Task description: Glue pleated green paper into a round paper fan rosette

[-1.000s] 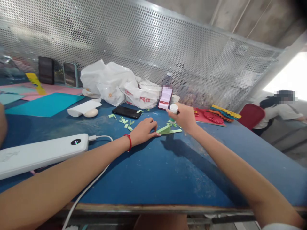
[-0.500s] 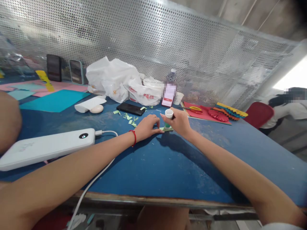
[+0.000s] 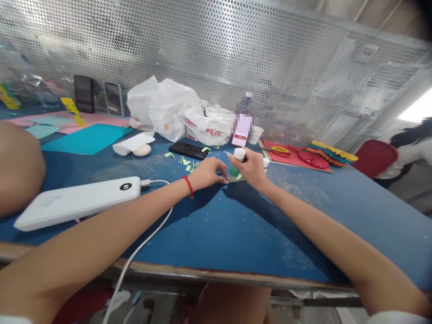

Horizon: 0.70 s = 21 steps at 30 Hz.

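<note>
My right hand (image 3: 252, 168) is closed around a glue stick (image 3: 236, 162) with a white top and green body, tip pressed down on a folded piece of green paper (image 3: 238, 178) on the blue table (image 3: 216, 225). My left hand (image 3: 207, 173), with a red cord at the wrist, lies with its fingertips pressing the left edge of the same green paper. Most of the paper is hidden under both hands. Several green paper scraps (image 3: 185, 162) lie just behind my left hand.
A white power bank (image 3: 79, 201) with a cable lies at left. A black phone (image 3: 188, 150), white plastic bags (image 3: 168, 112), a bottle (image 3: 245, 108), scissors (image 3: 277, 150) on red paper, folded coloured fans (image 3: 329, 153) and teal paper (image 3: 89, 138) sit behind. Perforated metal screen at the back; a seated person at right.
My right hand brought the glue stick down and left onto the green paper, covering it. My left hand stayed on the paper's edge. The view shifted slightly right.
</note>
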{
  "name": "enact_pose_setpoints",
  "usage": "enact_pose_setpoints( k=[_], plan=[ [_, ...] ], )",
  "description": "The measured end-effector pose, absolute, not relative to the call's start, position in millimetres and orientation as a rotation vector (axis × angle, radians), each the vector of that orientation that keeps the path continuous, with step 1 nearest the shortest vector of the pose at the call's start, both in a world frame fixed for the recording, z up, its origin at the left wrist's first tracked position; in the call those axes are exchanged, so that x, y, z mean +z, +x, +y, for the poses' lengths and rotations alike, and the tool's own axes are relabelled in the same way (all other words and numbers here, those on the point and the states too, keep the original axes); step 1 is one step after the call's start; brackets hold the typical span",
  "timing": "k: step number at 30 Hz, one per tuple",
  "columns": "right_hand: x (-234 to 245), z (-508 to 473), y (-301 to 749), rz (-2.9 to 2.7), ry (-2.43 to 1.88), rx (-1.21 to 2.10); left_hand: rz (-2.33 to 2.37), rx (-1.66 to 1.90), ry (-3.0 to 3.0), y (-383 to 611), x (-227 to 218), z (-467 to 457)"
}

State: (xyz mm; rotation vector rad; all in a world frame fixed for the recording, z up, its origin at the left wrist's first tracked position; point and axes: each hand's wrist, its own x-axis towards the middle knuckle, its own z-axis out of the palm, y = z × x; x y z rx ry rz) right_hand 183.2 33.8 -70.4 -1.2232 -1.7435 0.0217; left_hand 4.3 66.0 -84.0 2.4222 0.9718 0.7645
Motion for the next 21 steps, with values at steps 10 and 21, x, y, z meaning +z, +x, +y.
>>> enact_pose_setpoints(
  k=[10,21],
  plan=[
    [-72.0,34.1,179.4,-1.801,-1.195,-0.026,1.11,0.81,2.292,9.6,-90.2,67.0],
    [-75.4,38.2,177.5,-1.831,-1.164,-0.128,1.084,0.803,2.263,8.5,-91.4,74.3]
  ],
)
